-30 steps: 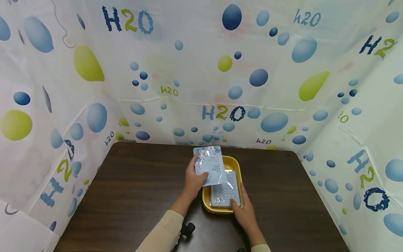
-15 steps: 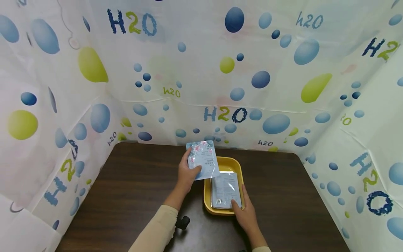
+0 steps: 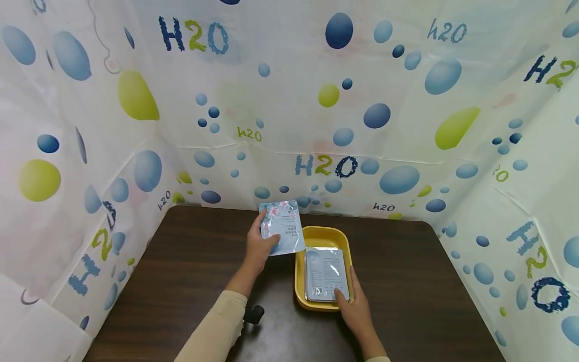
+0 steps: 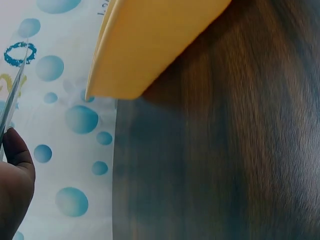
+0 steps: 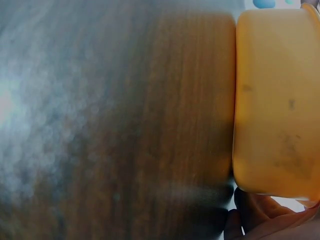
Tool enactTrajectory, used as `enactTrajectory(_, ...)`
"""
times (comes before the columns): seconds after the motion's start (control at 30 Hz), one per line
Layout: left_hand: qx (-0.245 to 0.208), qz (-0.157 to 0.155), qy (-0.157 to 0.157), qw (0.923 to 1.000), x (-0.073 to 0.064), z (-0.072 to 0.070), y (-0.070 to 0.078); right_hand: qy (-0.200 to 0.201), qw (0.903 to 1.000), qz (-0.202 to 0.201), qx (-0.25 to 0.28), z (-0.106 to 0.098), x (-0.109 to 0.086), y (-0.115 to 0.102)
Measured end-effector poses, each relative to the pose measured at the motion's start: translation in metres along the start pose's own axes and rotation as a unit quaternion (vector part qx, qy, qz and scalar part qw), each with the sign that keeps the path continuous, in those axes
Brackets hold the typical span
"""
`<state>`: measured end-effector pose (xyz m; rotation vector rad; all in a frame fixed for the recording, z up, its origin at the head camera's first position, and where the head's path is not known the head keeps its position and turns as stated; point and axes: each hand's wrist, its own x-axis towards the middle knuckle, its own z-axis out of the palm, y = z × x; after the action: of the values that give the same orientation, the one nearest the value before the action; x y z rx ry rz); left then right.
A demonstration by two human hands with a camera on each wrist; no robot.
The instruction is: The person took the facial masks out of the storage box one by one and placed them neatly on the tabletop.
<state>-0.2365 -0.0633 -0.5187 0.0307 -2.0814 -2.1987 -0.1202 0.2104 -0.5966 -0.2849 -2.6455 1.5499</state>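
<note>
My left hand pinches a light blue flat packet with pink flowers, thumb on its face. The packet is raised just left of and above the yellow tray. In the left wrist view the packet appears edge-on at the far left, by the thumb. Inside the tray lie similar silvery-blue packets, apparently stacked; how many is hidden. At the tray's right side my right hand grips the rim, its thumb over the front right corner by the packets. The right wrist view shows fingers against the tray's outer wall.
A dark brown wooden table carries the tray near its middle. Behind and on both sides hangs a white curtain printed with blue and green drops. A black wrist-camera piece sticks out beside the left sleeve.
My left hand has carried its packet leftward from over the tray, uncovering more of the packets inside. The right hand keeps its hold on the tray. The head view has shifted slightly.
</note>
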Motion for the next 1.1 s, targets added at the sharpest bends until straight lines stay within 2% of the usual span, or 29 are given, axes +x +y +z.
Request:
enactTrajectory(0.33, 0.006, -0.013, -0.001, 0.9999, 0.011, -0.019, -0.006, -0.01, 0.9999, 0.006, -0.007, 0.0, 0.0, -0.001)
enactTrajectory(0.63, 0.0, -0.036, 0.006, 0.9993, 0.008, -0.035, -0.022, -0.007, 0.9999, 0.008, 0.0, 0.0, -0.002, -0.002)
enactTrajectory(0.87, 0.052, -0.056, 0.01, 0.997, 0.007, -0.044, -0.038, -0.001, 0.9999, 0.008, -0.011, -0.001, -0.003, -0.004)
enactTrajectory(1.1, 0.093, -0.064, 0.005, 0.9936, 0.009, -0.048, -0.055, 0.001, 0.9998, 0.01, -0.017, 0.002, 0.0, -0.005)
